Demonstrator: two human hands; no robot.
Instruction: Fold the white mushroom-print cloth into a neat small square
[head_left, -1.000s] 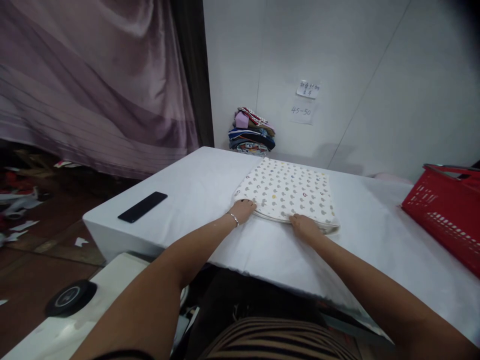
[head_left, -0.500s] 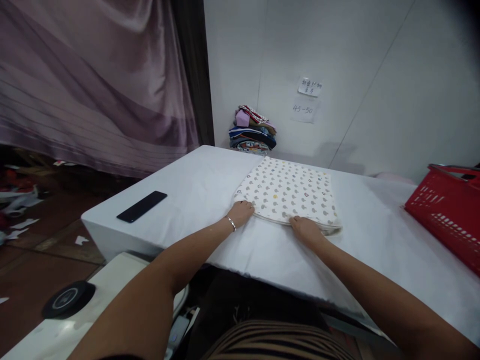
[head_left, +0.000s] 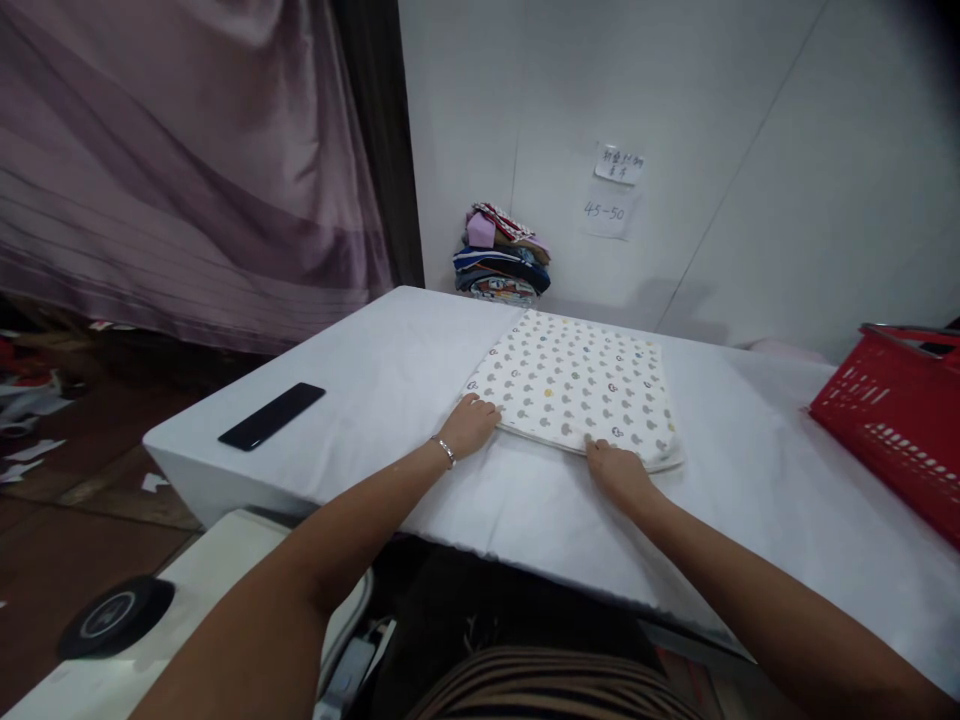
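A folded white cloth (head_left: 577, 375) with small grey motifs and a few coloured ones lies flat on the white-covered table (head_left: 382, 400). At the left corner of its near edge, the fingers of my left hand (head_left: 471, 426) close over the fabric, with a silver bracelet on that wrist. My right hand (head_left: 621, 474) pinches the same near edge, right of its middle. Both thumbs are partly hidden.
A black phone-like slab (head_left: 273, 416) lies on the table's left. At the right stands a red plastic basket (head_left: 892, 425). A stack of folded fabrics (head_left: 501, 260) rises by the wall behind the table. Paper notes (head_left: 609, 210) hang above. A purple curtain (head_left: 187, 180) hangs at left.
The cloth's near edge now lies flatter and straighter, especially at its right corner. My hands have moved slightly apart along that edge. The view has shifted a little.
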